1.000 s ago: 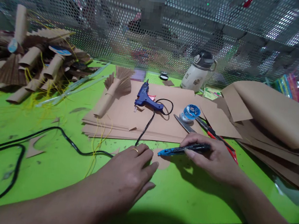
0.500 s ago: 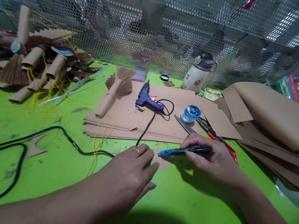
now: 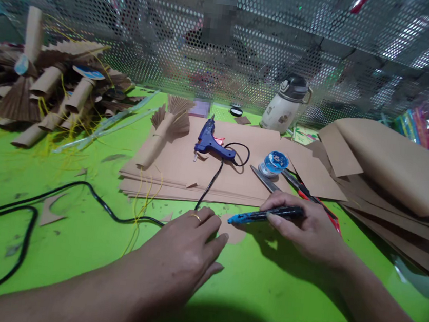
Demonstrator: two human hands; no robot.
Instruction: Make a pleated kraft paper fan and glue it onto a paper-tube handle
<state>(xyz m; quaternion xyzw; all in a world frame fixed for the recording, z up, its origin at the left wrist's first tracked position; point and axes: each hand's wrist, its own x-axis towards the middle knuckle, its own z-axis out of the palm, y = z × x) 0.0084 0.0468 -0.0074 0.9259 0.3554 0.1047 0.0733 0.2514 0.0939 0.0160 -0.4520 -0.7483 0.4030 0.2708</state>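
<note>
My right hand (image 3: 308, 226) grips a black marker pen (image 3: 266, 216) whose front end is smeared with blue. Its blue tip is over a small rounded piece of brown paper (image 3: 235, 233) on the green table. My left hand (image 3: 188, 251) lies palm down at the paper's left edge, with its fingers reaching forward and the thumb apart. The fingers hide part of that edge. Just beyond the right hand stand a small tub of blue paint (image 3: 273, 162) and a pair of scissors with red handles (image 3: 303, 194).
A blue glue gun (image 3: 214, 143) and a pleated paper figure (image 3: 158, 139) lie on stacked brown sheets (image 3: 181, 178). The black cord (image 3: 97, 202) loops across the left. More paper figures (image 3: 47, 95) are heaped there. A flask (image 3: 283, 104) stands behind; large brown sheets (image 3: 400, 166) lie right.
The marker's blue tip has shifted very slightly over the paper piece. My left hand stays in the same place.
</note>
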